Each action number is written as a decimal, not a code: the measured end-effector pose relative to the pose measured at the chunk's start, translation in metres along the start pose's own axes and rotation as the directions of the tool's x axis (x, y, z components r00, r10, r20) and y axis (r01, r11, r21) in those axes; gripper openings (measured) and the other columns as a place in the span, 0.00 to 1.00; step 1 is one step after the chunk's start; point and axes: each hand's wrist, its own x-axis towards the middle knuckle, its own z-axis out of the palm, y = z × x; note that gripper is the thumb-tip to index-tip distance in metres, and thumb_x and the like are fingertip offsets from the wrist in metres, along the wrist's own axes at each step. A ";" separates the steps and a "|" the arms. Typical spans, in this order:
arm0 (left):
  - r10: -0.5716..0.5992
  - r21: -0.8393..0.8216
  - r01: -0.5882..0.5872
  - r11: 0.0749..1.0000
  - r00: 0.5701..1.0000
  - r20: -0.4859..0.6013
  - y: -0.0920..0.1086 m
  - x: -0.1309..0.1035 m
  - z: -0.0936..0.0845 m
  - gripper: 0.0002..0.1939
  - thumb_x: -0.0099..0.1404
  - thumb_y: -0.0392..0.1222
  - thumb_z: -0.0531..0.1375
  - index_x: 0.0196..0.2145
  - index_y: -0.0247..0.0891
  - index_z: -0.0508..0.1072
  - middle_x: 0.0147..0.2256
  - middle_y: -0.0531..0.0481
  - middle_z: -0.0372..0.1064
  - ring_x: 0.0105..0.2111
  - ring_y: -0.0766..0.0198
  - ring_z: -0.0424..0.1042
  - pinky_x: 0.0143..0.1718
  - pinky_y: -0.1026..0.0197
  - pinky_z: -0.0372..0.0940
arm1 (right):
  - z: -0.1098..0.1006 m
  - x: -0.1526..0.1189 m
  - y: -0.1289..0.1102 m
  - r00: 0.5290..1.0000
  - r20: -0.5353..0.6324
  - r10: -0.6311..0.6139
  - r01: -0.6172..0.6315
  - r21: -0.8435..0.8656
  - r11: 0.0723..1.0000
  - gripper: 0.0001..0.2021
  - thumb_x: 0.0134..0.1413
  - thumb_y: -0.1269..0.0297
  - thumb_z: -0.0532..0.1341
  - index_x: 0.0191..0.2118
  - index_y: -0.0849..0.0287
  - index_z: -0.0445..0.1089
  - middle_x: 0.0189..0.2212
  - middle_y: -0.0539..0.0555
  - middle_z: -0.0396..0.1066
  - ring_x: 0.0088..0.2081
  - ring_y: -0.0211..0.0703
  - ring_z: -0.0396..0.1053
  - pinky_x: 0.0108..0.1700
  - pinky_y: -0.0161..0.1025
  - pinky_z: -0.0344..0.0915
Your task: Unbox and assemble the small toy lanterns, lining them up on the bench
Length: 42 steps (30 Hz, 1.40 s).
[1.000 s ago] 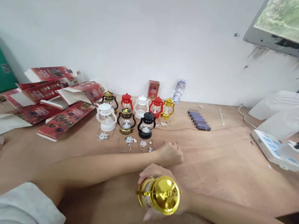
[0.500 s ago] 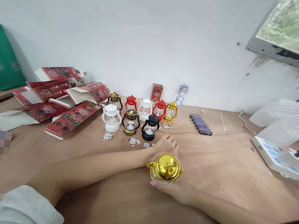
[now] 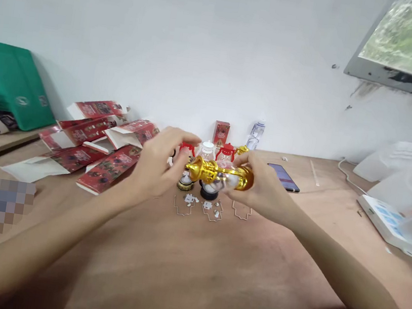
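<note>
A gold toy lantern (image 3: 222,173) lies sideways in the air above the table, its domed cap to the left and its base to the right. My right hand (image 3: 263,185) grips it round the base. My left hand (image 3: 161,161) is beside the cap's pointed tip, thumb and fingers apart; whether it touches the tip I cannot tell. Behind stand a white lantern (image 3: 207,149), a red lantern (image 3: 225,152) and others partly hidden by my hands. The black lantern's base (image 3: 209,192) shows below the gold one. Bent wires (image 3: 241,215) and small white pieces (image 3: 207,205) lie in front.
Opened red boxes (image 3: 110,166) are heaped at the left, near a green bag (image 3: 28,83). A small red box (image 3: 221,134) and a clear bottle (image 3: 256,135) stand by the wall. A phone (image 3: 283,177) lies right of centre; a power strip (image 3: 391,226) is farther right.
The gold lantern has been raised and tipped from upright onto its side. My left hand has left the table and come up to the cap end, uncovering a bent wire.
</note>
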 end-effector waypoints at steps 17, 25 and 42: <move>-0.187 -0.071 0.255 0.964 0.846 0.499 -0.039 -0.002 0.017 0.23 0.53 0.44 0.63 0.46 0.39 0.65 0.40 0.51 0.71 0.38 0.61 0.71 0.38 0.63 0.63 | 0.013 0.045 -0.008 0.953 0.001 -0.302 0.299 0.127 0.946 0.13 0.52 0.66 0.62 0.44 0.57 0.67 0.40 0.53 0.72 0.38 0.41 0.71 0.41 0.41 0.68; -0.118 -0.293 0.291 0.911 0.863 0.491 -0.044 -0.004 0.021 0.22 0.53 0.40 0.63 0.46 0.39 0.66 0.43 0.53 0.68 0.43 0.63 0.68 0.45 0.63 0.62 | 0.016 0.053 -0.002 0.864 -0.146 -0.483 0.479 -0.061 0.876 0.04 0.54 0.66 0.62 0.29 0.54 0.73 0.35 0.50 0.75 0.41 0.43 0.71 0.46 0.45 0.65; -0.184 -0.254 0.309 0.916 0.889 0.419 -0.048 -0.007 0.027 0.26 0.51 0.43 0.65 0.47 0.39 0.65 0.44 0.51 0.68 0.43 0.61 0.68 0.45 0.61 0.63 | 0.029 0.052 -0.001 0.837 -0.157 -0.524 0.502 -0.157 0.850 0.06 0.59 0.66 0.56 0.31 0.57 0.66 0.35 0.54 0.72 0.39 0.43 0.69 0.42 0.42 0.65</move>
